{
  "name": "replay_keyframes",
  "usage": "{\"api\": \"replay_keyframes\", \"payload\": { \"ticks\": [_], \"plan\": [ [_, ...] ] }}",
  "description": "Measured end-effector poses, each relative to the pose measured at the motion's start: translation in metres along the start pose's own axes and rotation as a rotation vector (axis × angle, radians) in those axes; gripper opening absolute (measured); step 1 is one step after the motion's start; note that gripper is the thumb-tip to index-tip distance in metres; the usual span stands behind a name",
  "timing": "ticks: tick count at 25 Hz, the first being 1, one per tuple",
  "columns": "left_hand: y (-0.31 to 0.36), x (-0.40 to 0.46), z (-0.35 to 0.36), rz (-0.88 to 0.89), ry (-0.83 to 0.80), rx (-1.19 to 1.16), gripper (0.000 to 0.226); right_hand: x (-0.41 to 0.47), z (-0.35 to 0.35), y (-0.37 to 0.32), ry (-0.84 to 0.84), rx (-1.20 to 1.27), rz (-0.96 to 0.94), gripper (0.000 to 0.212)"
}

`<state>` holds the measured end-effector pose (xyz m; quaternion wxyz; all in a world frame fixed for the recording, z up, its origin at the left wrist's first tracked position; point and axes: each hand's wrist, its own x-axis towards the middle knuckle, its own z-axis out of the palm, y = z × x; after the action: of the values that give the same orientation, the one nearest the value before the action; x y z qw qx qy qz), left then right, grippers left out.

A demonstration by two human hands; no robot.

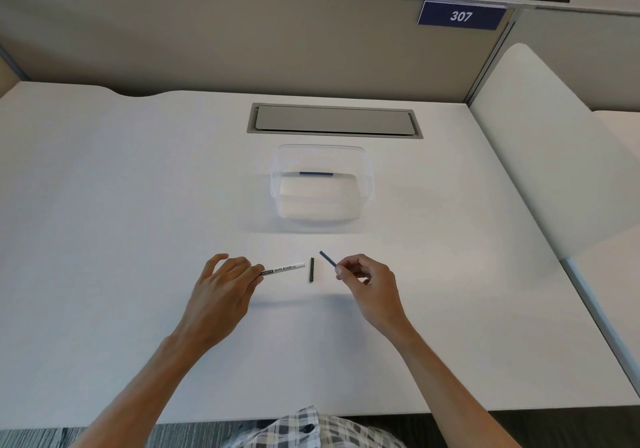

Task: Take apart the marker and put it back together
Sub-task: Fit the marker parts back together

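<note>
The white marker barrel (285, 268), printed "WHITE BOARD", lies nearly level just above the table, its open end pointing right. My left hand (221, 295) pinches its left end. My right hand (367, 284) pinches a thin dark blue stick (327, 259), which slants up and to the left from my fingertips. Between the two hands a short black part (312, 269) lies on the white table (138, 239), pointing away from me and touching neither hand.
A clear plastic box (322, 186) stands on the table just beyond my hands, with a small blue strip on its far wall. Behind it is a grey cable hatch (334, 121). A beige partition with a "307" sign (460, 16) closes the back.
</note>
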<state>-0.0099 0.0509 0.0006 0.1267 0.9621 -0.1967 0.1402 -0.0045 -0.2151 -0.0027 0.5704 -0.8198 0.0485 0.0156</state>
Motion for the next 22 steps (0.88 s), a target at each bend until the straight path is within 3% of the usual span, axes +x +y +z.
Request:
{"api": "replay_keyframes", "payload": {
  "ticks": [22],
  "plan": [
    [0.019,0.003,-0.011,0.030,-0.013,-0.030,0.035,-0.007,-0.010,-0.018,-0.056,0.015,-0.042,0.010]
  ]
}}
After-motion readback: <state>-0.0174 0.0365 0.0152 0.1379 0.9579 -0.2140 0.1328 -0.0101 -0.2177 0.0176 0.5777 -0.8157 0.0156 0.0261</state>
